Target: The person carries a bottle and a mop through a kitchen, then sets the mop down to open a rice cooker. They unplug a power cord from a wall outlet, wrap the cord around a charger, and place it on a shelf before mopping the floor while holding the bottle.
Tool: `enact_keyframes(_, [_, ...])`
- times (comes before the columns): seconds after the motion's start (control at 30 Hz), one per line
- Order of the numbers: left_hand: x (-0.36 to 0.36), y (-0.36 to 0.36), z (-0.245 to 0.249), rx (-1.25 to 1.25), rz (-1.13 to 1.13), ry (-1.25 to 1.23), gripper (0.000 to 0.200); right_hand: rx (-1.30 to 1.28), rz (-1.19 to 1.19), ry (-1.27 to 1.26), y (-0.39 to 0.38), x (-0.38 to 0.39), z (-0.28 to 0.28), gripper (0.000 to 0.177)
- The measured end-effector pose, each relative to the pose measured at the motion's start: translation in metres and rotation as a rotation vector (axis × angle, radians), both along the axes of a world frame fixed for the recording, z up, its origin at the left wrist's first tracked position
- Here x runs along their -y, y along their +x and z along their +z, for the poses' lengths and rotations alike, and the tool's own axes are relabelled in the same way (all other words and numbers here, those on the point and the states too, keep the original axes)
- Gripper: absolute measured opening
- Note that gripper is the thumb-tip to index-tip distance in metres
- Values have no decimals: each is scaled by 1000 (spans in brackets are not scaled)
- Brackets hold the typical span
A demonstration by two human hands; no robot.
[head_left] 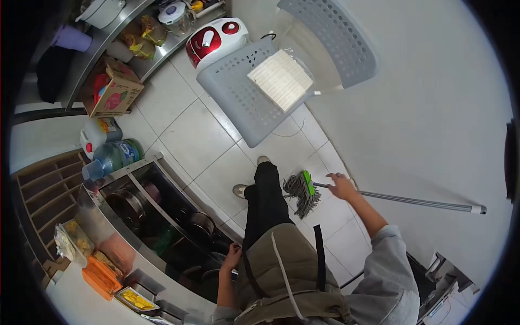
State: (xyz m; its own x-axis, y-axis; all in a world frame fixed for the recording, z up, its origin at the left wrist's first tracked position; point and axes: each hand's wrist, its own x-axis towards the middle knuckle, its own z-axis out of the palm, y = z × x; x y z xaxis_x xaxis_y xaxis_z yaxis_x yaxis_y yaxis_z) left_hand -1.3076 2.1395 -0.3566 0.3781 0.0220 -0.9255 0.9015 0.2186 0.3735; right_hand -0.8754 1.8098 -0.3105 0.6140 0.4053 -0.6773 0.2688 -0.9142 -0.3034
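Note:
My right hand (342,187) is beside the grey pole of a mop (422,201), its fingers apart with nothing visible between them. The mop's green clamp and grey strands (303,194) rest on the tiled floor, and the pole leans along the wall. My left hand (233,257) hangs low at my side near the shelf with pots (127,206); its fingers are curled and small in view, and whether they hold anything cannot be made out.
A grey perforated chair (233,92) carries a wrapped cream packet (280,80). Behind it sits a red and white appliance (216,42). Left are a cardboard box (116,92), a large water bottle (120,154) and a counter with an orange container (102,276). White wall stands right.

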Motion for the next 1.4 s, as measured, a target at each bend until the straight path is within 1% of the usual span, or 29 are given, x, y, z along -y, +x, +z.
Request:
enact_keyframes(0.07, [-3, 3, 0, -15, -17, -62, 49, -69, -24, 181, -9, -34, -21, 39])
enact_keyframes(0.17, [-17, 6, 3, -56, 24, -27, 47, -170, -177, 278, -19, -76, -60, 38])
enact_keyframes(0.2, [-24, 4, 1, -62, 24, -25, 47, -177, -178, 280, -23, -91, -62, 38])
enact_keyframes(0.27, [-43, 4, -15, -40, -6, 90, 44, -244, -488, 284, -23, -132, -62, 36])
enact_keyframes(0.3, [-55, 24, -9, -31, -3, 100, 44, -238, -483, 295, -21, -152, -64, 36])
enact_keyframes(0.37, [-87, 82, 24, -113, -157, 239, 44, -203, -624, 384, -33, -187, -75, 37])
enact_keyframes(0.43, [-115, 110, 19, -63, -115, 229, 43, -266, -580, 346, -41, -225, -85, 46])
enact_keyframes(0.5, [-145, 140, 15, -17, -84, 215, 43, -454, -473, 236, -38, -264, -73, 61])
enact_keyframes(0.57, [-168, 154, 9, 36, 24, 117, 37, -538, -322, 140, -47, -292, -84, 76])
enact_keyframes(0.6, [-183, 157, -2, 112, -72, 168, 40, -542, -332, 156, -36, -311, -80, 76])
enact_keyframes(0.63, [-204, 160, -13, 109, -83, 182, 40, -572, -356, 142, -21, -324, -78, 79])
enact_keyframes(0.7, [-244, 212, 16, -199, -173, 91, 50, -610, -409, 152, 15, -351, -84, 83])
enact_keyframes(0.73, [-267, 230, 17, -207, -196, 104, 50, -603, -424, 151, 34, -359, -90, 81])
enact_keyframes(0.8, [-308, 265, 13, -371, -259, 220, 50, -590, -452, 165, 61, -378, -100, 79])
enact_keyframes(0.83, [-325, 288, 14, -367, -275, 234, 50, -530, -443, 116, 66, -389, -102, 71])
enact_keyframes(0.87, [-340, 308, 16, -299, -520, 338, 48, -473, -435, 64, 71, -402, -107, 63])
enact_keyframes(0.9, [-356, 326, 20, -232, -766, 434, 47, -480, -452, 72, 80, -416, -103, 63])
enact_keyframes(0.93, [-372, 344, 22, -239, -785, 436, 47, -418, -384, 26, 90, -425, -94, 52])
enact_keyframes(0.97, [-386, 364, 22, -116, -903, 434, 44, -352, -315, -21, 100, -434, -85, 42])
enact_keyframes(1.0, [-398, 380, 23, 14, -1019, 426, 42, -356, -332, -21, 103, -441, -87, 42])
enact_keyframes(1.03, [-409, 389, 23, 17, -1034, 418, 42, -352, -324, 68, 101, -441, -94, 35])
enact_keyframes(1.07, [-421, 399, 22, 136, -1106, 317, 38, -343, -316, 158, 98, -440, -100, 30])
enact_keyframes(1.1, [-436, 413, 19, 258, -1177, 216, 34, -336, -334, 157, 98, -443, -96, 30])
enact_keyframes(1.13, [-447, 435, 27, 270, -1194, 214, 34, -325, -365, 231, 101, -445, -89, 29])
enact_keyframes(1.2, [-464, 488, 76, -60, -1378, -212, 30, -364, -421, 364, 110, -445, -67, 28])
enact_keyframes(1.23, [-476, 502, 92, -59, -1397, -221, 30, -417, -438, 382, 116, -447, -51, 28])
enact_keyframes(1.3, [-499, 527, 119, -36, -1426, -347, 27, -541, -507, 402, 125, -449, 0, 29])
enact_keyframes(1.33, [-511, 541, 126, 16, -1498, -351, 28, -608, -567, 412, 124, -454, 23, 29])
enact_keyframes(1.4, [-534, 578, 148, -46, -1573, -375, 28, -671, -705, 519, 77, -469, 46, 30])
